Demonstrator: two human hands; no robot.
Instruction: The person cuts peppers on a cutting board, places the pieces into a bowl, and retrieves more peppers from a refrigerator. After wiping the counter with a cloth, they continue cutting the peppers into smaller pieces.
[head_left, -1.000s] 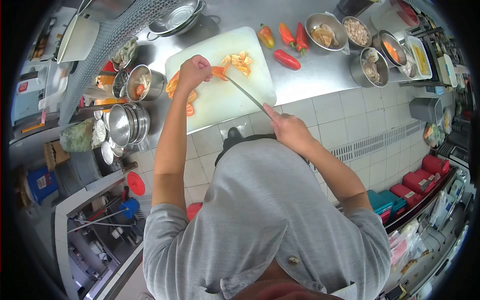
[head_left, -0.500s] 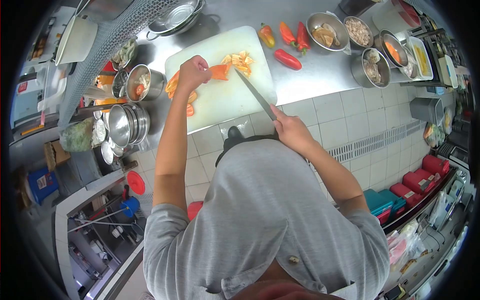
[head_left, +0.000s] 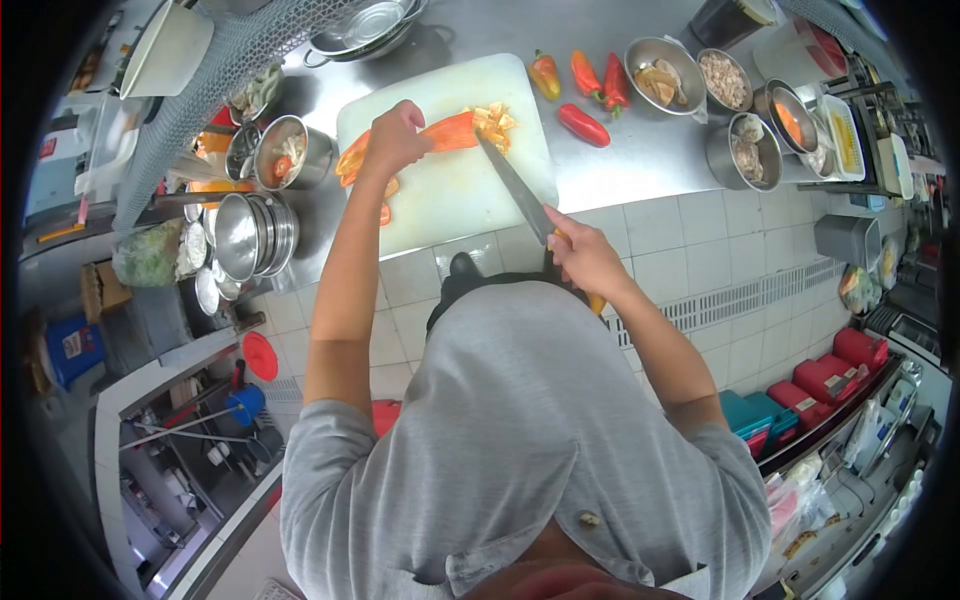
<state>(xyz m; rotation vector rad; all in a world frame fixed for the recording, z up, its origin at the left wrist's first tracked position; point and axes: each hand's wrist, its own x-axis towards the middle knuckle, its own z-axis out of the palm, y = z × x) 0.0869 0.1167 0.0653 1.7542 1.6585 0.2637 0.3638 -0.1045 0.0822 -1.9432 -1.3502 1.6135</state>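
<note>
On the white cutting board [head_left: 450, 205] lies a flattened orange pepper piece [head_left: 452, 132]. My left hand [head_left: 397, 142] has its fingers bent at the left end of this piece, and their tips are partly hidden. My right hand [head_left: 585, 257] is wrapped round the yellow handle of a long knife [head_left: 515, 187]. The blade's tip touches or nearly touches the right end of the orange piece, beside a small heap of yellow-orange trimmings [head_left: 495, 125]. More orange pepper pieces [head_left: 352, 160] lie at the board's left side, partly behind my left hand.
Whole peppers [head_left: 583, 125] lie right of the board. Metal bowls [head_left: 664, 76] with food stand farther right. Left of the board are a steel pot [head_left: 291, 153] and stacked metal bowls [head_left: 257, 237]. Colanders [head_left: 362, 30] sit behind the board, and the counter edge faces my body.
My left hand has shifted slightly right and down, and more of the orange piece lies flat beside it. The knife tip is now at the piece's right end. The view has shifted slightly.
</note>
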